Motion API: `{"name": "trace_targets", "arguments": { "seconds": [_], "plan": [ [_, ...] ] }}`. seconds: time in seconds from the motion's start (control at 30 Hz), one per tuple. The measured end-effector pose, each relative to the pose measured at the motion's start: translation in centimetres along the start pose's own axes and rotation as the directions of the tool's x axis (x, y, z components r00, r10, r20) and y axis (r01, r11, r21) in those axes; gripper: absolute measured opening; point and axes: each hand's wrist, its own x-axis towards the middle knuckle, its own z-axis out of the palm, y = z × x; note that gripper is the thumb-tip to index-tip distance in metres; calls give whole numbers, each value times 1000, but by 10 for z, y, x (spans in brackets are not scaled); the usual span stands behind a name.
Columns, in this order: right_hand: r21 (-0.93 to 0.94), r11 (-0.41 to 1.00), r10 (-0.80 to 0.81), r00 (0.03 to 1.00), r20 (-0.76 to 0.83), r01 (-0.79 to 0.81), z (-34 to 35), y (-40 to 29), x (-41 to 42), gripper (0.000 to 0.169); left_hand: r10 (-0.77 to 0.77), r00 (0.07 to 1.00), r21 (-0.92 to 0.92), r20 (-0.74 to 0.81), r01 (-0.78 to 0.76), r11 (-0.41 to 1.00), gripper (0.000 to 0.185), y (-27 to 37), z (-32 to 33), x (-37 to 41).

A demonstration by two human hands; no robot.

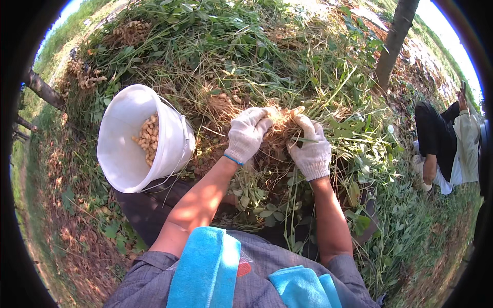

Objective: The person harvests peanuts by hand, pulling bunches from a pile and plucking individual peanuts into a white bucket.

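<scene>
My left hand (247,134), in a white knit glove with a blue cuff edge, pinches the fibrous roots (283,121) of an uprooted peanut plant. My right hand (312,149), gloved the same way, grips the plant from the other side, its fingers curled around the stems. A peanut pod (297,110) shows right by the right index fingertip. Left of my hands, a white plastic bucket (184,140) leans with its mouth towards me. Loose peanut pods (148,138) lie inside it. What is under my fingertips is partly hidden by the roots.
A heap of pulled peanut plants (231,46) spreads ahead, with pod clusters (133,31) at its left. A tree trunk (394,42) rises at the right and another trunk (45,90) at the left. At far right another person (443,142) sits. Blue towels (204,265) hang over my chest.
</scene>
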Motion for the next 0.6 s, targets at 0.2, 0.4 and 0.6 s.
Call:
{"name": "trace_targets", "arguments": {
  "seconds": [0.2,0.4,0.6],
  "plan": [
    [32,999,-34,998,50,32,6,4,-7,71,-663,728,-945,176,314,94,23,-56,-30,20],
    [-82,996,31,994,105,-23,8,6,-8,72,-701,555,-371,448,829,419,18,-36,-19,38],
    [-85,995,-40,994,97,48,12,3,-14,68,-280,705,377,651,20,926,50,-57,15,49]
  ]
}}
